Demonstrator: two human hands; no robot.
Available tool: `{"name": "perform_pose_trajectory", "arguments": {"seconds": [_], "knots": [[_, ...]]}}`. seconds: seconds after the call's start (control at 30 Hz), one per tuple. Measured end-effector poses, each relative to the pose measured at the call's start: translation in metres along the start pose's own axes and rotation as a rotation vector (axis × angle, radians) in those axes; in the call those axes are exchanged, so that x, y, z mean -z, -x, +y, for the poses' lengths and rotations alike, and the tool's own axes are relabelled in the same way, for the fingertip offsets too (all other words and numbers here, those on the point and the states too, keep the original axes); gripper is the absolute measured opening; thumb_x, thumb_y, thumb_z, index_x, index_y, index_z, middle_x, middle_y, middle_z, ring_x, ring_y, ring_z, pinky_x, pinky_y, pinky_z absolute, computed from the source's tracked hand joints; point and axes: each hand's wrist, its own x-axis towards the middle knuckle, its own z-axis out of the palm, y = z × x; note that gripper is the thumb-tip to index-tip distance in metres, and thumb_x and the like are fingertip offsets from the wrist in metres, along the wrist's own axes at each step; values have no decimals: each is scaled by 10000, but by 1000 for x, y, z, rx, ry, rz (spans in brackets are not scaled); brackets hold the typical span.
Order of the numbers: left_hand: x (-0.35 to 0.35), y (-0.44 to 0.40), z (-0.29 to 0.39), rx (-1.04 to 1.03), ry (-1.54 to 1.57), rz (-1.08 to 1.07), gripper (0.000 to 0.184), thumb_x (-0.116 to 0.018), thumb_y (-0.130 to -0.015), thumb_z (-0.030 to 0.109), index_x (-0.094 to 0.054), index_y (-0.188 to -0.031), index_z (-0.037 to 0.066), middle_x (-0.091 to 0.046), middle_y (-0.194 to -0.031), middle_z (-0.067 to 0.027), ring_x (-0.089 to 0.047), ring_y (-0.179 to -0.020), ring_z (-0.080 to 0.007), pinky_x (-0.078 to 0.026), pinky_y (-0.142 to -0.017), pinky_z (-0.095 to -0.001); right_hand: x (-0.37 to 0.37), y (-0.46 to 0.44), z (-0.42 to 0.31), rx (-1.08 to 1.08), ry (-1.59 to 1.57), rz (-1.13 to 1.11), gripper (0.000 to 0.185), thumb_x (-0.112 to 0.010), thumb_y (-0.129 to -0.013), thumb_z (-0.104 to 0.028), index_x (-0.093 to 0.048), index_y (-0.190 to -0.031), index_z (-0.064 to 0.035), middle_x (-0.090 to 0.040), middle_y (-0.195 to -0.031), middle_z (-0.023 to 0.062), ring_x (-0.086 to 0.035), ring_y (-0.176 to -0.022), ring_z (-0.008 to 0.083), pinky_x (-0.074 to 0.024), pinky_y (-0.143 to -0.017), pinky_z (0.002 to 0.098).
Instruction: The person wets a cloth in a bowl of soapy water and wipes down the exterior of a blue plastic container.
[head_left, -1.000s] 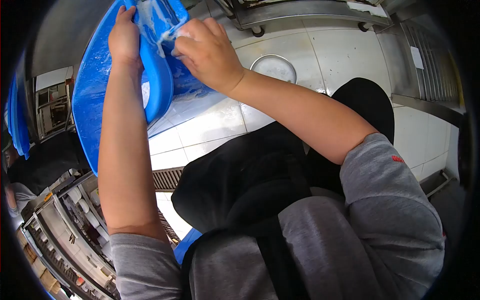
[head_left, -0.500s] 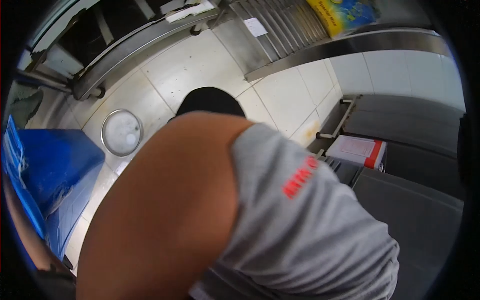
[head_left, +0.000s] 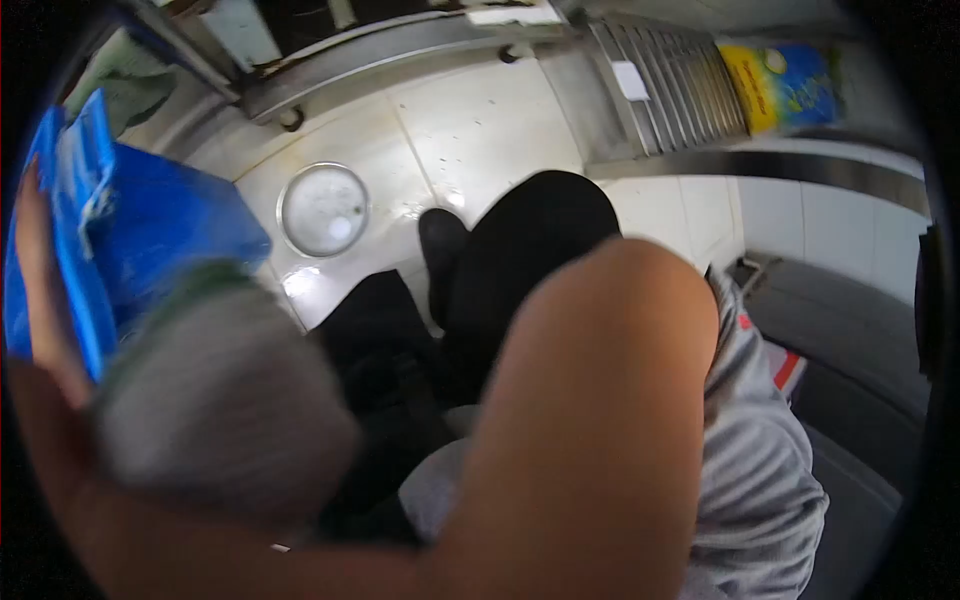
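Observation:
At the far left, my left hand [head_left: 38, 225] is against the raised rim of a blue plastic bin [head_left: 180, 215], its fingers seemingly curled over the edge. A pale grey bundle with a green edge [head_left: 225, 400] is blurred in front of the bin; its kind cannot be made out. My right arm, bent at the elbow, crosses low in the view, and its forearm [head_left: 300, 560] passes below the bundle to the left. My right hand is smeared and mostly hidden there, so its grip cannot be told.
A round steel pan [head_left: 325, 210] with whitish contents sits on the tiled floor [head_left: 480, 120]. Behind it stands a steel rack [head_left: 400, 60] on castors. A yellow and blue rice bag [head_left: 780, 88] lies on a slatted steel shelf [head_left: 690, 85]. Dark grey equipment [head_left: 840, 270] stands right.
My view has shifted left, and the bin shows more fully. My right arm has swung across, and the pale bundle has come into view at the left.

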Motion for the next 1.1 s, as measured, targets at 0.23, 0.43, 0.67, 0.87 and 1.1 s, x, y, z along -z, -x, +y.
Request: {"name": "perform_pose_trajectory", "arguments": {"seconds": [0.23, 0.43, 0.67, 0.87, 1.1], "knots": [[-20, -49, -67, 1, 205, -51, 481, -420, -920, 351, -520, -1281, 49, -457, -1350, -175, -406, -1270, -257, -283, -1052, -315, -146, 3, 140, -860, -619, 937, 143, -529, -868, -126, -518, -974, -31, -560, -988, 128, -532, -889, 236, -424, -825, 368], [-22, -43, -77, -368, -228, 39, 493, -440, -902, 337, -515, -1264, 11, -445, -1351, -186, -425, -1243, -273, -282, -1043, -314, -193, -36, 136, -1015, -1240, 940, 226, -479, -928, -155, -453, -1114, -28, -564, -996, 125, -544, -920, 212, -424, -834, 337], [-12, -2, -2, 25, 151, 2, 575, -516, -857, 360, -468, -1297, -7, -431, -1365, -164, -410, -1259, -261, -285, -1033, -305, -199, -13, 124, -984, -1021, 692, 202, -569, -789, -66, -561, -964, 33, -567, -972, 197, -565, -920, 323, -429, -835, 386], [-10, -5, -2, 53, 169, -4, 608, -551, -827, 383, -470, -1290, -3, -525, -1257, -153, -490, -1160, -243, -333, -989, -299, -197, -4, 116, -836, -683, 649, 220, -611, -749, -48, -550, -940, 42, -573, -915, 198, -578, -887, 331, -447, -802, 391], [-7, 0, 6, 68, 179, -87, 450, -520, -851, 343, -595, -1149, 14, -574, -1151, -142, -542, -1045, -232, -383, -923, -296, -193, -1, 106, -630, -644, 722, 241, -578, -752, 23, -586, -993, 23, -623, -982, 188, -621, -913, 277, -475, -793, 344]]}}
